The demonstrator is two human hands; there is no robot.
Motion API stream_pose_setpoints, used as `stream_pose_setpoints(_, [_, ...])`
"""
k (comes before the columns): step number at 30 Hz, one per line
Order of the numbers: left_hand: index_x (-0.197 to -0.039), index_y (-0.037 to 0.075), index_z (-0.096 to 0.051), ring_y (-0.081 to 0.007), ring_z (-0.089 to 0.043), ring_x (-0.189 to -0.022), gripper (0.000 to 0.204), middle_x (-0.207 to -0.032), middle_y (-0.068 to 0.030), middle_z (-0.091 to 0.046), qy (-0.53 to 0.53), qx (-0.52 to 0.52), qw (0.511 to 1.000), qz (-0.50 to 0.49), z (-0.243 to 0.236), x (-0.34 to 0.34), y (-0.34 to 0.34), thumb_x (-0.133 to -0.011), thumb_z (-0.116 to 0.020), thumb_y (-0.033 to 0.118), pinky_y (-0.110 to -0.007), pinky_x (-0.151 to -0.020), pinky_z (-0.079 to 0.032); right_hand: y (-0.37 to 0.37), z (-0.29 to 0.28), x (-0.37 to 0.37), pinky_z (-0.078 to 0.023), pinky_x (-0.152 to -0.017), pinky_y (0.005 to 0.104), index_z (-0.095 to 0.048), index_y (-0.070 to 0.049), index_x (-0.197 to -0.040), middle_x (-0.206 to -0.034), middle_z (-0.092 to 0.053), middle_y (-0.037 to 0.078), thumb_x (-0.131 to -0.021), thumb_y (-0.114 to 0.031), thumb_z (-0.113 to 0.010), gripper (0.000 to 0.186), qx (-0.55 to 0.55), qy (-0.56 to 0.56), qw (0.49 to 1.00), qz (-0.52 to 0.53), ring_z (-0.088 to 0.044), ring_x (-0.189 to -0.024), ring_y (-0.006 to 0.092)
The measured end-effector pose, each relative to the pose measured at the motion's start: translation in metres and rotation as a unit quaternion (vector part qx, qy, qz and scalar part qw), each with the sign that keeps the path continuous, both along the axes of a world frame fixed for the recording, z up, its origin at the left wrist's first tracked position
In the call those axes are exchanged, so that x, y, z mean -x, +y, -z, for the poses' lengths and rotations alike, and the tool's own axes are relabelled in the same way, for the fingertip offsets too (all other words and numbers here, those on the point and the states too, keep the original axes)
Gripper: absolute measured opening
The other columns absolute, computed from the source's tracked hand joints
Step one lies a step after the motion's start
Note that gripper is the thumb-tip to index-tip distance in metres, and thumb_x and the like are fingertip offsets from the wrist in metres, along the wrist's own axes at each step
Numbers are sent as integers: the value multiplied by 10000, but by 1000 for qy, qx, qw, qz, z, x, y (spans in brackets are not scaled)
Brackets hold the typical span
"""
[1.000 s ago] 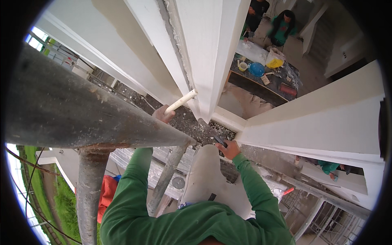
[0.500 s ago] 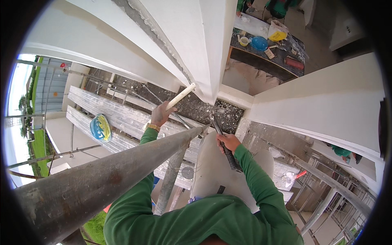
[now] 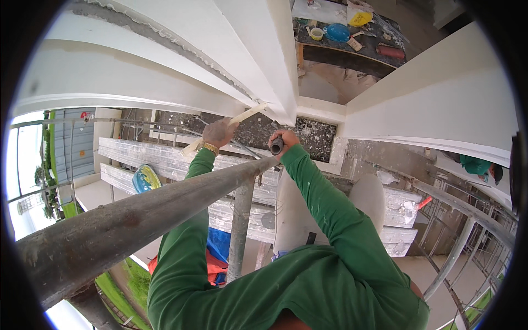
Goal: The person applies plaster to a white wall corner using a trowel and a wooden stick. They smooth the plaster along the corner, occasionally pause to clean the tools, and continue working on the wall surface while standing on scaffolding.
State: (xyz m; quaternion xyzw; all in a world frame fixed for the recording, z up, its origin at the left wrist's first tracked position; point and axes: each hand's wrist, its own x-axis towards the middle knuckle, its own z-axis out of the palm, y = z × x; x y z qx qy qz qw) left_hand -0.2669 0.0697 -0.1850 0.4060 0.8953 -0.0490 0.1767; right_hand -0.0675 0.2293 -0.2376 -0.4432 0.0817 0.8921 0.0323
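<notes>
My left hand (image 3: 220,133) is closed around a pale, flat strip (image 3: 250,113). One end of the strip meets the foot of the white wall corner (image 3: 278,93), and its other end sticks out behind the hand. My right hand (image 3: 287,141) grips a dark, round-handled tool (image 3: 276,146), whose hollow end faces me. That hand is just right of the strip, beyond the end of a grey metal scaffold pipe (image 3: 165,206). The tool's far end is hidden, so I cannot tell its kind.
Splattered planks (image 3: 165,157) carry a blue basin (image 3: 146,179) with yellow stains on the left. The thick pipe crosses diagonally between my arms. Beyond the wall opening stands a dark table (image 3: 352,52) with tools and containers. A partly seen person in green (image 3: 477,165) is at right.
My right hand has moved forward and left, turning the tool until its end faces me. My left hand has shifted forward, still holding the strip, and the whole view has shifted.
</notes>
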Motion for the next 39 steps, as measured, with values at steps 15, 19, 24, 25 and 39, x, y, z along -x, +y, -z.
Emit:
stream_pose_setpoints(15, [-950,72,-664,-399,-717,-814,507,-842,-192,-725,19,-12,1000,4,-15,-2,2,-977,-513,556,-517,-728,-551,-21,-16,14,-518,-548,371,-436,-25,-985,-769,-512,110,-938,-55,-471,66,-8,-49,998,49,-524,-595,222])
stream_pose_setpoints(19, [-968,72,-675,-392,-719,-811,499,-840,-192,-725,33,-2,999,20,-20,-2,10,-979,-519,547,-510,-733,-553,-7,-27,33,-516,-553,350,-436,-27,-969,-742,-506,92,-938,-60,-454,49,65,-23,993,94,-528,-604,212])
stream_pose_setpoints(24, [-1001,74,-681,-387,-719,-824,481,-848,-189,-727,33,-12,999,26,-18,1,8,-973,-539,533,-501,-739,-558,-7,-28,16,-515,-558,350,-444,-27,-951,-766,-513,104,-915,-29,-439,37,94,65,991,65,-549,-640,227])
stream_pose_setpoints(25, [-1001,76,-681,-385,-719,-827,474,-848,-187,-728,35,-16,999,29,-17,0,8,-972,-543,529,-497,-739,-560,-8,-35,20,-519,-566,336,-458,-22,-908,-752,-512,101,-905,-15,-461,8,76,-14,992,98,-552,-638,221])
stream_pose_setpoints(39, [-989,77,-676,-352,-741,-853,451,-892,-163,-749,60,13,998,15,-21,-9,13,-997,-507,495,-473,-781,-573,-1,-26,43,-524,-586,307,-478,-4,-877,-758,-496,87,-831,80,-501,98,123,-1,985,123,-541,-655,202])
